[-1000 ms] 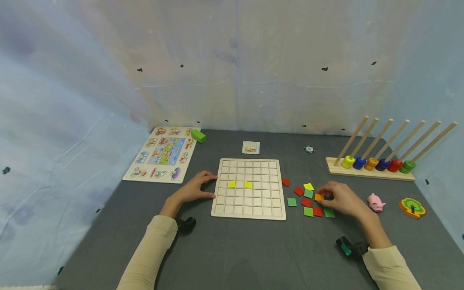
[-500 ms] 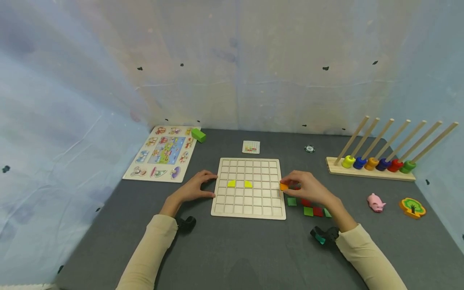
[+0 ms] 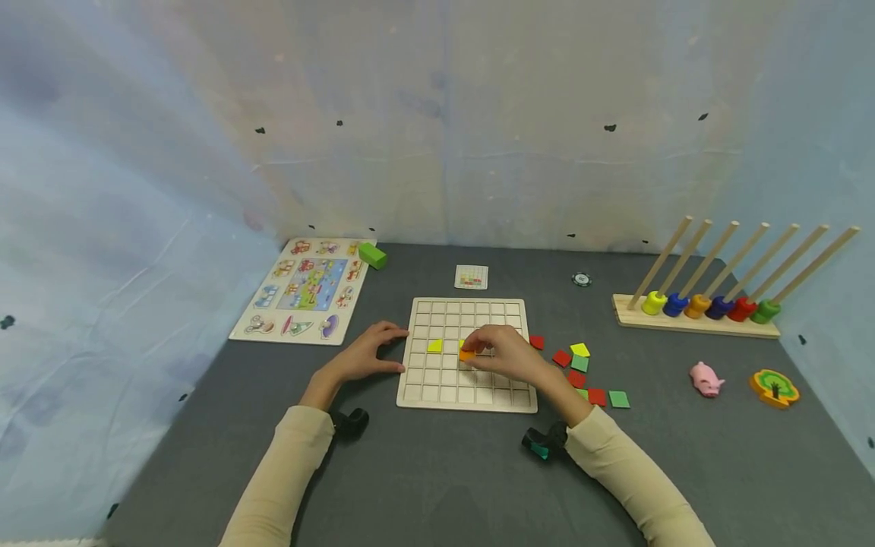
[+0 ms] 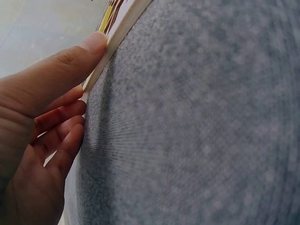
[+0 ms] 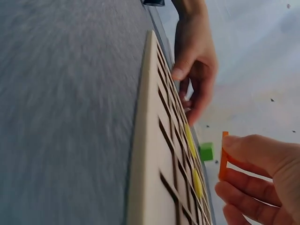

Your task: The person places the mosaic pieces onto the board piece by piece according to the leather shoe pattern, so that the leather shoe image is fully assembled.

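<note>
1. Right hand (image 3: 509, 354): grip pinches an orange tile (image 5: 223, 155) between thumb and fingers; tile is above the grid board (image 3: 431, 393), clear of its surface.
2. Left hand (image 3: 369, 354): grip spread, thumb and fingertips at the board's left edge.
3. Two yellow pieces (image 3: 434, 346) lie on the board, one partly hidden in head view.
4. Loose tiles (image 3: 576, 379), red, green and yellow, lie on the desk (image 3: 444, 463), right of the board.
</note>
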Tool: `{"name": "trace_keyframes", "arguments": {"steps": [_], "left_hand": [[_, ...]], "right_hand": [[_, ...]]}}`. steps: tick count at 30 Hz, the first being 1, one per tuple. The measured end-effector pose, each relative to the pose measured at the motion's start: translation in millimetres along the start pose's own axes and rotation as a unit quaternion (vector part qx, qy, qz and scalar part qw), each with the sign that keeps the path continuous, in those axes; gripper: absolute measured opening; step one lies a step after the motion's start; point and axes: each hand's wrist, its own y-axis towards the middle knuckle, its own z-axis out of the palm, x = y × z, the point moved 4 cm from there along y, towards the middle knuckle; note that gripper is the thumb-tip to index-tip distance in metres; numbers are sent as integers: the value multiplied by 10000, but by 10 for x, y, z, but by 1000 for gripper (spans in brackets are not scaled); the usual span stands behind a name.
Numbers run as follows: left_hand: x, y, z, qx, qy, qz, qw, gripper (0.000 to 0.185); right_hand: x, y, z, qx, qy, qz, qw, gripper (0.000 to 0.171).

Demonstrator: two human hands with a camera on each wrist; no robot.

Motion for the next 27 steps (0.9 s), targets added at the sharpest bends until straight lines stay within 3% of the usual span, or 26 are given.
{"name": "trace_keyframes", "arguments": {"steps": [6, 13, 27], "left_hand": [[-16, -26, 3, -190, 165, 209, 9995, 67], [7, -17, 4, 17, 23, -150, 9999, 67], [-17, -9, -6, 3, -70, -156, 9999, 65]], "right_hand": [[40, 163, 235, -116, -170, 147, 9997, 14], [110, 260, 449, -160, -557, 79, 9983, 11], [112, 270, 478, -155, -775, 3, 9969, 5]]}}
